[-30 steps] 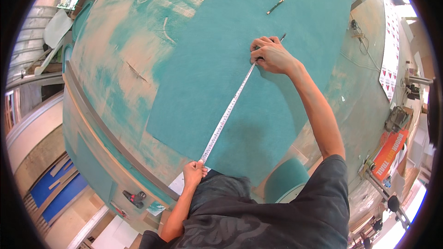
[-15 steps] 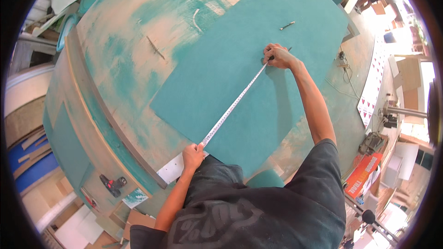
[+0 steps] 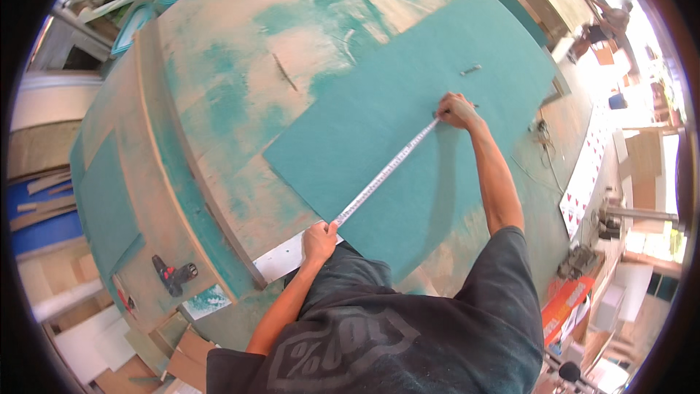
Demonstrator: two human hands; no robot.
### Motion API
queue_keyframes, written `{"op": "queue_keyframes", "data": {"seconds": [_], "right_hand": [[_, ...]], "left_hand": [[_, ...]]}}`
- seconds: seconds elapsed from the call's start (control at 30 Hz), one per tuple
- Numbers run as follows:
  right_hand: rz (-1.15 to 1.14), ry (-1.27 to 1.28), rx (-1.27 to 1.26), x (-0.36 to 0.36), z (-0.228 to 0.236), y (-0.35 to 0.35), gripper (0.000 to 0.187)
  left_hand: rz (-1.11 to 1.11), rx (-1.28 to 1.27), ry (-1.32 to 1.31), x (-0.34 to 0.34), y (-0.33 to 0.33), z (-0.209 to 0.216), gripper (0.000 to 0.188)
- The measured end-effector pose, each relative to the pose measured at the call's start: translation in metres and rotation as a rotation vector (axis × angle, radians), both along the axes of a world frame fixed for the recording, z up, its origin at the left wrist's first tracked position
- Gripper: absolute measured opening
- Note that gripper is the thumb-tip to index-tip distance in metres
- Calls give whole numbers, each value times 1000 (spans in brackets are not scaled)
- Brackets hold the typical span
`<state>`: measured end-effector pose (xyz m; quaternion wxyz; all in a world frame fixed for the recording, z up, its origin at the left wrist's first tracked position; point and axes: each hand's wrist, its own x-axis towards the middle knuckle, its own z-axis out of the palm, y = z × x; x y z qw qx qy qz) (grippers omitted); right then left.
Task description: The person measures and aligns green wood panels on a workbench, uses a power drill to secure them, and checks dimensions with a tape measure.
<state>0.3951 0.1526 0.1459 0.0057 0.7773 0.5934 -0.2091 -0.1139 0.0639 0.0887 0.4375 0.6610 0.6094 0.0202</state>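
A white measuring tape (image 3: 386, 174) runs taut and slanting across a teal board (image 3: 343, 131). My left hand (image 3: 319, 242) pinches its near end at the board's near left edge, above a white strip (image 3: 277, 259). Farther off to the right, my right hand (image 3: 458, 111) is closed around the tape's other end, low over the board. A thin dark stick, maybe a pencil, pokes out from the right fingers. The tape's case, if there is one, is hidden in that hand. Beyond it a small slim object (image 3: 471, 70) lies on the board.
The board rests on a large worktable (image 3: 233, 102) with worn teal patches and a raised edge strip (image 3: 208, 201). A cordless drill (image 3: 173, 276) lies at lower left. A thin stick (image 3: 285, 71) sits left of the board. Cables (image 3: 543, 135) are at right; another person (image 3: 609, 25) is far right.
The whole view has shifted, so the table and board appear lower and further right. Both hands keep hold of the tape, which stays stretched over the board.
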Motion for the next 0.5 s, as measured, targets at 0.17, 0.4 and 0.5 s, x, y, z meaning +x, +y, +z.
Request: {"op": "queue_keyframes", "data": {"seconds": [0.17, 0.4, 0.5], "right_hand": [[122, 46, 87, 21, -7, -25, 14], [118, 138, 289, -136, 58, 57, 20], [81, 114, 289, -164, 47, 102, 22]], "left_hand": [[68, 6, -62, -22, 37, 42, 43], [537, 426, -263, -141, 149, 41, 50], [702, 586, -151, -183, 186, 47, 53]]}}
